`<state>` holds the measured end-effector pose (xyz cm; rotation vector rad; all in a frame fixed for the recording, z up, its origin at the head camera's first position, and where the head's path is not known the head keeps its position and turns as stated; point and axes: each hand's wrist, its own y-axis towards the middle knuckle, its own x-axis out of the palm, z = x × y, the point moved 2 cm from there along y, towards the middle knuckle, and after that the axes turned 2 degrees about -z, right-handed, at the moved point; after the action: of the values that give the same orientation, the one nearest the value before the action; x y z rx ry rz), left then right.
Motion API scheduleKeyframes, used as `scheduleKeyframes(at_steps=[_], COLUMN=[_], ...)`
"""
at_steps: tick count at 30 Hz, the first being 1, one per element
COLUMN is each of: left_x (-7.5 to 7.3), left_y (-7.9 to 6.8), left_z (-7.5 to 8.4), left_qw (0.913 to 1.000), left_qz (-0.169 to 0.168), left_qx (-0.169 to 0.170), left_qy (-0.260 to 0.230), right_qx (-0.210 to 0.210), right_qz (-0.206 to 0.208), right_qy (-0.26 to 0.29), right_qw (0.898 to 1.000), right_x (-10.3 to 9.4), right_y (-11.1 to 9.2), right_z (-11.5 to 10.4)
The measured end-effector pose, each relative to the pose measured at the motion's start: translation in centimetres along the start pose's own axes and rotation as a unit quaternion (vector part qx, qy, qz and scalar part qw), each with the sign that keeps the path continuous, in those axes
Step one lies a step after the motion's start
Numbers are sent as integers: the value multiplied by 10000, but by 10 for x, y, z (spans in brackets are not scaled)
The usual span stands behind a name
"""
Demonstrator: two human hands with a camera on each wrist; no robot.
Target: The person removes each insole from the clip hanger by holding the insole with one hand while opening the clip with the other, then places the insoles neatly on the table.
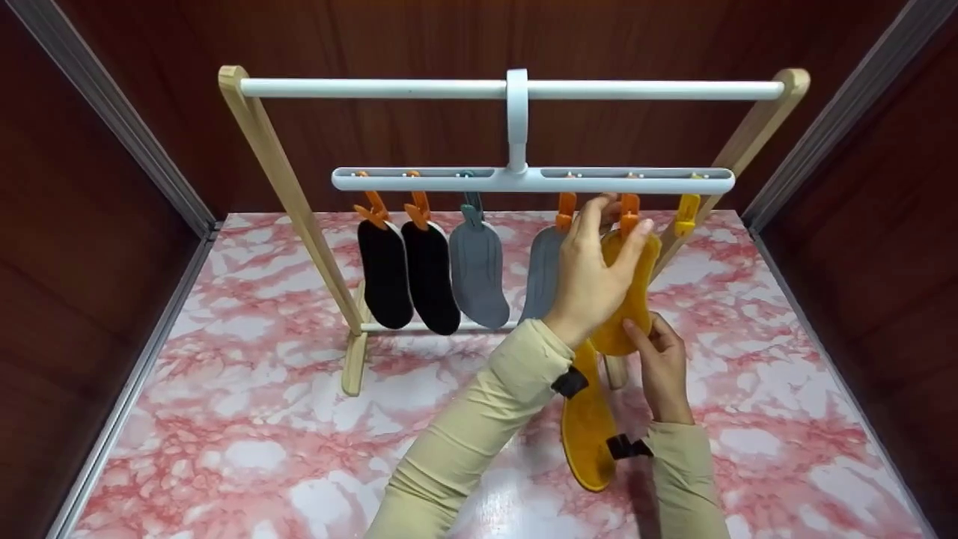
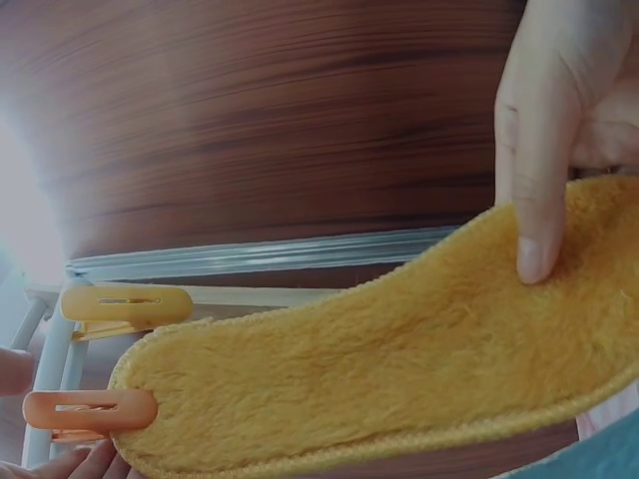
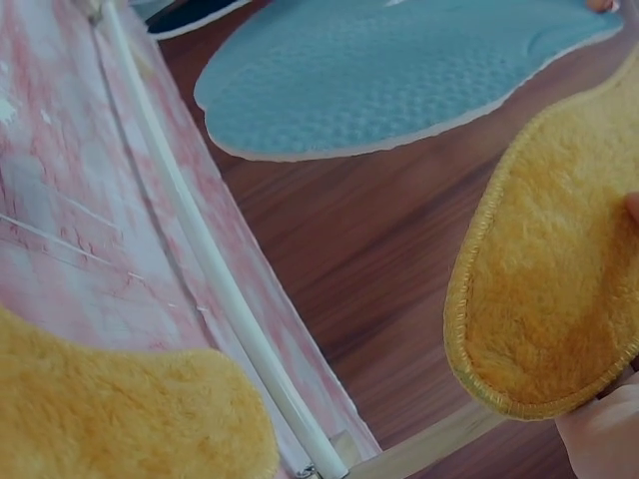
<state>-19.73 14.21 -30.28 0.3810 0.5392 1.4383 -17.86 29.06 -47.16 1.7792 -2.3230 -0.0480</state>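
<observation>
A fuzzy yellow insole (image 1: 636, 288) hangs from an orange clip (image 1: 629, 213), which sits on its top end. My left hand (image 1: 591, 277) is up at this clip, thumb and fingers spread around it; in the left wrist view the thumb stands apart from the clip and some fingertips are partly hidden beside the insole's end. Lower down, my right hand (image 1: 664, 367) pinches the insole between thumb and fingers. In the left wrist view its thumb presses the furry face. A second yellow insole (image 1: 589, 430) lies on the table below, partly covered by the left sleeve.
A white hanger (image 1: 531, 180) hooks over the rack's white top bar (image 1: 374, 88). Black insoles (image 1: 385, 277) and grey insoles (image 1: 479, 277) hang clipped to its left and middle. One yellow clip (image 1: 686, 215) hangs at the right end. Wooden legs (image 1: 292, 195) support the rack.
</observation>
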Motion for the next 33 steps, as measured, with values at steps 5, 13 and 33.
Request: scheduleKeyframes(at_steps=[5, 13, 33], left_x=[-1, -1, 5], left_y=[0, 0, -1], left_z=[1, 0, 1], left_qw=[9999, 9992, 9946], left_qz=[59, 123, 632], left_qx=[104, 148, -266], left_qy=[-123, -351, -785], right_qx=[-15, 12, -241], right_qz=[10, -8, -157], right_qy=[-26, -49, 53], right_qw=[10000, 10000, 9996], right_x=[1, 3, -1], right_y=[-2, -4, -16], right_z=[0, -1, -4])
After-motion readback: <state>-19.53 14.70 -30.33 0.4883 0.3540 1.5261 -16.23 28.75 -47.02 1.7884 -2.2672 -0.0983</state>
